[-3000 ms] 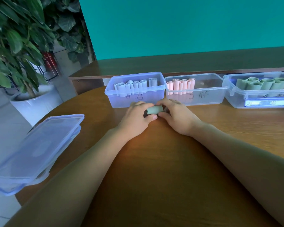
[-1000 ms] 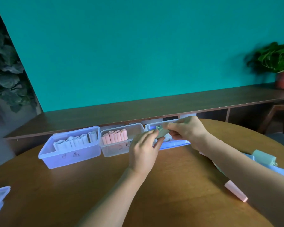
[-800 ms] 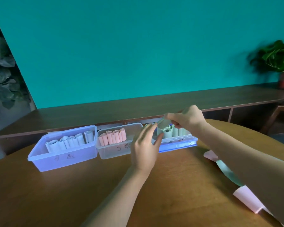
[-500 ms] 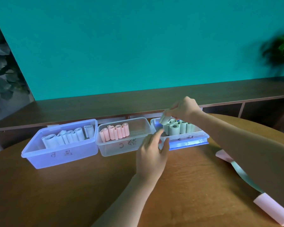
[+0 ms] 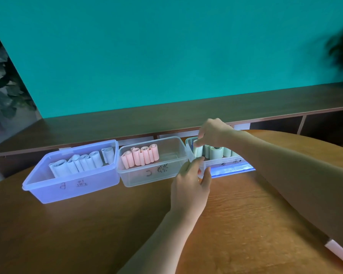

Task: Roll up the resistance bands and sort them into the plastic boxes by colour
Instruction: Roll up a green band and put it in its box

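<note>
Three plastic boxes are ranged in a row at the far edge of the counter (image 5: 236, 224): a blue-tinted box (image 5: 71, 182) of whitish-blue rolls (image 5: 81, 163), a clear box (image 5: 152, 173) of pink rolls (image 5: 141, 156), and a third box (image 5: 226, 165) of green rolls (image 5: 216, 152).

Change noted: the green roll (image 5: 198, 151), a second ago carried above the third box, is now lowered to the left end of the green row, where it is pinched at its top by the right hand (image 5: 212, 132). The left hand (image 5: 190, 184), earlier held in the air before the boxes, is now laid with spread, nearly straight fingers against the near left corner of the third box, which appears to be steadied. This band is judged as good as sorted; only release is outstanding.

Surface: a rounded counter of brown wood grain. A pale pink band end (image 5: 339, 252) is seen at the lower right edge, so further rolling is probably owed.

Room: a teal wall (image 5: 166, 56), a dark wooden ledge (image 5: 186, 111) with open compartments beneath, and foliage (image 5: 0, 86) at the left margin, with a blurred plant at the right.
</note>
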Available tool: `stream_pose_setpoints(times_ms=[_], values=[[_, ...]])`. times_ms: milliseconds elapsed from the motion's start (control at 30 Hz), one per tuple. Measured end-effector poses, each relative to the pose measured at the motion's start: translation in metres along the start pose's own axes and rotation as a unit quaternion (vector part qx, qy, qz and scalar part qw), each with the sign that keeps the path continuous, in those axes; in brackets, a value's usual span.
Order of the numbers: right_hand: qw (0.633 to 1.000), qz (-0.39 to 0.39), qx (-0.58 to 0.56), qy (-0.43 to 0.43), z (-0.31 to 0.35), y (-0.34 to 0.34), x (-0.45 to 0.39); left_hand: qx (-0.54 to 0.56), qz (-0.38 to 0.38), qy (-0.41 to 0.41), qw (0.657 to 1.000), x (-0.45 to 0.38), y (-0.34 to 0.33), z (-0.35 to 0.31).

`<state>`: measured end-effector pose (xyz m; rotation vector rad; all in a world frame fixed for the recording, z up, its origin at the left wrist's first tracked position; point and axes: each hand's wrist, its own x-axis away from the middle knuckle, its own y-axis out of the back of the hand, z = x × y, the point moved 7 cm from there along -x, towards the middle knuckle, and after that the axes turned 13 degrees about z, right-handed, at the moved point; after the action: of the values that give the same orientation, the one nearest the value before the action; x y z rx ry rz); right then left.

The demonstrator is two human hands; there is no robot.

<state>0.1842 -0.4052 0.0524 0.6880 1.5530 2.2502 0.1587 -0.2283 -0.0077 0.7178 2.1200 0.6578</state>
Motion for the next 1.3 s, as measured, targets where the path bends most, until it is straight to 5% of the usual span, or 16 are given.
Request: stream_pose_setpoints(times_ms=[367,600,1100,1300], values=[[0.994,-0.056,0.090,0.038,0.012,-0.001,0.001,-0.011,0.006,-0.004,1.000,-0.001,-0.001,0.000],[0.992,-0.102,0.053,0.051,0.006,-0.007,0.001,-0.004,0.019,0.006,1.000,0.000,-0.001,-0.001],[0.987,-0.059,0.120,0.088,0.015,-0.003,0.006,-0.001,0.029,0.005,1.000,-0.001,-0.005,0.004],[0.981,-0.102,0.132,0.101,0.013,-0.002,0.009,-0.007,0.022,0.000,1.000,-0.001,-0.004,0.006]])
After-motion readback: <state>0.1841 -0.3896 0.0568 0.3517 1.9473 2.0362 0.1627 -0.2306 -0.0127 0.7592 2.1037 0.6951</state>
